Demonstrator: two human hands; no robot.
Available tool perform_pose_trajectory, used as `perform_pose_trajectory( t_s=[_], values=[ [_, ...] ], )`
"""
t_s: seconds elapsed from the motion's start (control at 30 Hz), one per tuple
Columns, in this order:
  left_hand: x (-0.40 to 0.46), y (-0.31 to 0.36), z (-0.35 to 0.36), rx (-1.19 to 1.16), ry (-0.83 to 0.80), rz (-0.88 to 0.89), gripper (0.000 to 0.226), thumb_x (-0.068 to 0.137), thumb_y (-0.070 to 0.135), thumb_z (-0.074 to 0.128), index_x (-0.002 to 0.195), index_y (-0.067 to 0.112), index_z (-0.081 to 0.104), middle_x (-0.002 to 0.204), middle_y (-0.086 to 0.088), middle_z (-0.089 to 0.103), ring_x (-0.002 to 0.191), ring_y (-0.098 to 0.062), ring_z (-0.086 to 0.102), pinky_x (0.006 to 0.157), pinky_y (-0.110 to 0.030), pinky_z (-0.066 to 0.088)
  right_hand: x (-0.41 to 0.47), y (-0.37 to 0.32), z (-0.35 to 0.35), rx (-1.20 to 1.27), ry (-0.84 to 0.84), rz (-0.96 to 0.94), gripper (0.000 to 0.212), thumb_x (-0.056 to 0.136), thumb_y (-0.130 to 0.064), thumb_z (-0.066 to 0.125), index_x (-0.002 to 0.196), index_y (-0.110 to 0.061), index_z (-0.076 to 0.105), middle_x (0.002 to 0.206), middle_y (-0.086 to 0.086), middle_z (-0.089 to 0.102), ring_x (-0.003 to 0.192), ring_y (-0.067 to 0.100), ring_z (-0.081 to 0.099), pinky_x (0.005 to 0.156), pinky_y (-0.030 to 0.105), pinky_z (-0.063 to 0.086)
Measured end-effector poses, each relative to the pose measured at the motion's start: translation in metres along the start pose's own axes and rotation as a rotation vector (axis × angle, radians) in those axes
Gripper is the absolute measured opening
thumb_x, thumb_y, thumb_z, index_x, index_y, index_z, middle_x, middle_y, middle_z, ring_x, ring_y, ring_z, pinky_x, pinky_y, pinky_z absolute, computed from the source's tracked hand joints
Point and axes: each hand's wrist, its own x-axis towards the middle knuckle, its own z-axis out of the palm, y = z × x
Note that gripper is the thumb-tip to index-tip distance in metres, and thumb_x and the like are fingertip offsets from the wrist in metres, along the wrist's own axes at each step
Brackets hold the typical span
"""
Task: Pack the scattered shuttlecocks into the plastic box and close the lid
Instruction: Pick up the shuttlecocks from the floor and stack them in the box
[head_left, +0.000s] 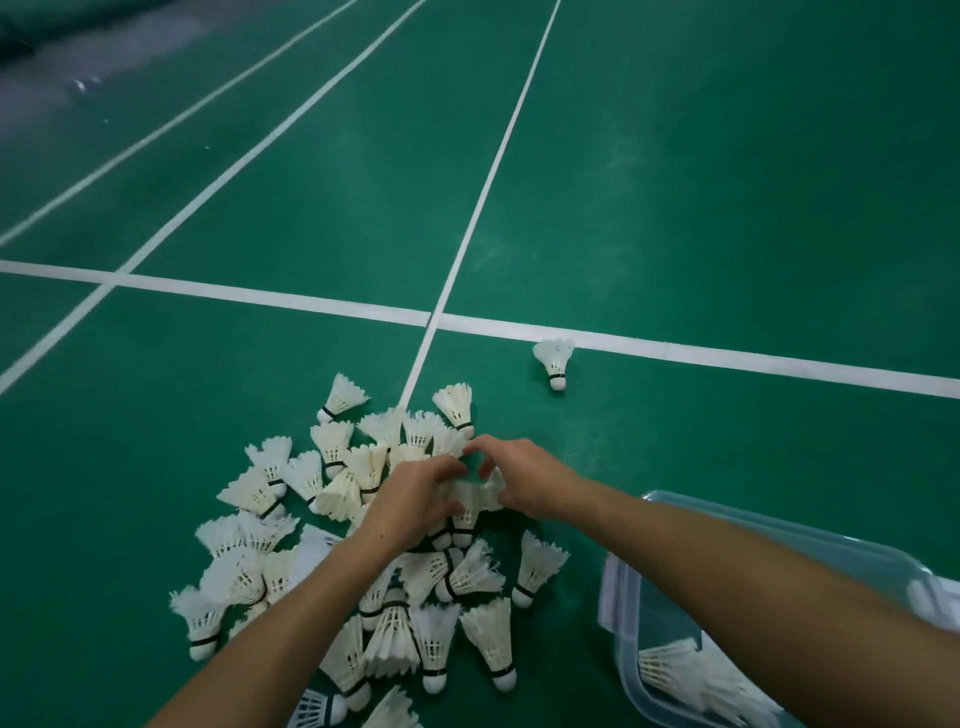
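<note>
1. Green court flooring (675, 182) crossed by white painted lines (260, 296) fills the view; a heap of white feathered shuttlecocks with cork tips (322, 499) lies on it straight ahead of the person.
2. Both hands meet at the far side of the heap. The left hand (415, 499) and the right hand (524, 480) are curled round a short stack of nested white shuttlecocks (475, 493), one hand at each end.
3. That stack lies crosswise between the fingers, its long axis running left to right, roughly level with the floor.
4. The clear plastic box with a pale blue rim (779, 525) sits back and to the right of the fingers, under the right forearm; some shuttlecocks already lie inside. No lid can be made out with certainty.
5. The right hand is nearer the box, so I judge the carry would swing back and rightward.
6. One stray white shuttlecock (555, 361) stands beyond the right fingers, near a line, well apart from the heap.
</note>
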Motion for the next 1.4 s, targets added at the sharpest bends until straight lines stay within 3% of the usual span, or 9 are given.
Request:
perform_pose_trajectory(
  t_s=[0.33, 0.47, 0.57, 0.67, 0.9, 0.97, 1.13, 1.27, 1.4],
  values=[
    [0.001, -0.004, 0.014, -0.206, 0.03, 0.028, 0.039, 0.076, 0.024, 0.092, 0.111, 0.022, 0.076, 0.091, 0.011, 0.075, 0.084, -0.004, 0.07, 0.082, -0.025, 0.059, -0.007, 0.026, -0.029, -0.103, 0.007, 0.009, 0.058, 0.093, -0.017, 0.078, 0.145, -0.022, 0.052, 0.115, 0.002, 0.071, 0.094, 0.015, 0.061, 0.084, 0.028, 0.049],
    [0.0, 0.015, 0.005, -0.294, 0.131, 0.018, 0.048, 0.075, 0.022, 0.092, 0.118, 0.026, 0.072, 0.087, 0.008, 0.074, 0.083, -0.006, 0.07, 0.081, -0.027, 0.061, -0.036, 0.028, -0.063, -0.147, 0.079, 0.009, 0.051, 0.099, -0.025, 0.072, 0.145, -0.018, 0.052, 0.114, 0.003, 0.071, 0.102, 0.023, 0.065, 0.089, 0.038, 0.054],
    [0.002, 0.047, -0.02, -0.288, 0.133, 0.149, 0.054, 0.077, 0.024, 0.089, 0.126, 0.03, 0.069, 0.086, 0.006, 0.074, 0.082, -0.012, 0.072, 0.084, -0.031, 0.062, -0.078, 0.028, -0.094, -0.093, 0.209, 0.021, 0.054, 0.101, -0.029, 0.069, 0.149, -0.022, 0.046, 0.105, -0.004, 0.069, 0.098, 0.02, 0.065, 0.089, 0.041, 0.055],
    [-0.001, 0.099, -0.047, -0.278, 0.093, 0.332, 0.05, 0.08, 0.027, 0.086, 0.127, 0.028, 0.07, 0.086, 0.011, 0.071, 0.083, -0.011, 0.07, 0.082, -0.02, 0.057, -0.138, 0.033, -0.116, 0.025, 0.342, 0.02, 0.062, 0.099, -0.031, 0.071, 0.153, -0.028, 0.039, 0.095, -0.013, 0.067, 0.087, 0.014, 0.066, 0.086, 0.038, 0.056],
    [-0.021, 0.236, -0.019, -0.155, -0.153, 0.713, 0.034, 0.092, 0.038, 0.076, 0.125, 0.031, 0.072, 0.1, 0.025, 0.068, 0.087, 0.007, 0.063, 0.08, -0.012, 0.05, -0.291, 0.071, -0.116, 0.176, 0.634, 0.205, 0.057, 0.096, -0.025, 0.075, 0.143, -0.043, 0.046, 0.094, -0.016, 0.062, 0.06, 0.012, 0.067, 0.062, 0.025, 0.048],
    [-0.02, 0.259, 0.009, -0.064, -0.243, 0.767, 0.027, 0.096, 0.036, 0.074, 0.123, 0.034, 0.072, 0.106, 0.022, 0.07, 0.091, 0.006, 0.062, 0.084, -0.021, 0.053, -0.322, 0.086, -0.101, 0.154, 0.672, 0.293, 0.054, 0.095, -0.026, 0.077, 0.139, -0.043, 0.05, 0.094, -0.018, 0.061, 0.058, 0.009, 0.064, 0.059, 0.027, 0.045],
    [-0.012, 0.28, 0.084, 0.236, -0.457, 0.756, 0.028, 0.092, 0.043, 0.076, 0.117, 0.035, 0.068, 0.106, 0.007, 0.073, 0.09, -0.013, 0.062, 0.083, -0.04, 0.056, -0.352, 0.107, -0.06, 0.055, 0.597, 0.492, 0.054, 0.096, -0.039, 0.073, 0.141, -0.042, 0.044, 0.089, -0.024, 0.064, 0.079, 0.003, 0.064, 0.072, 0.036, 0.052],
    [-0.005, 0.275, 0.115, 0.347, -0.56, 0.702, 0.052, 0.078, 0.056, 0.085, 0.121, 0.034, 0.065, 0.113, 0.006, 0.07, 0.104, -0.016, 0.063, 0.084, -0.036, 0.053, -0.352, 0.111, -0.039, 0.047, 0.565, 0.573, 0.059, 0.097, -0.037, 0.07, 0.146, -0.04, 0.036, 0.089, -0.021, 0.067, 0.09, 0.011, 0.065, 0.077, 0.04, 0.053],
    [0.001, 0.269, 0.134, 0.41, -0.696, 0.651, 0.071, 0.064, 0.064, 0.089, 0.124, 0.035, 0.062, 0.117, 0.009, 0.063, 0.1, -0.013, 0.058, 0.08, -0.033, 0.05, -0.347, 0.113, -0.029, 0.074, 0.532, 0.604, 0.067, 0.097, -0.034, 0.07, 0.152, -0.036, 0.031, 0.092, -0.017, 0.069, 0.091, 0.013, 0.065, 0.079, 0.038, 0.053]
  ],
)
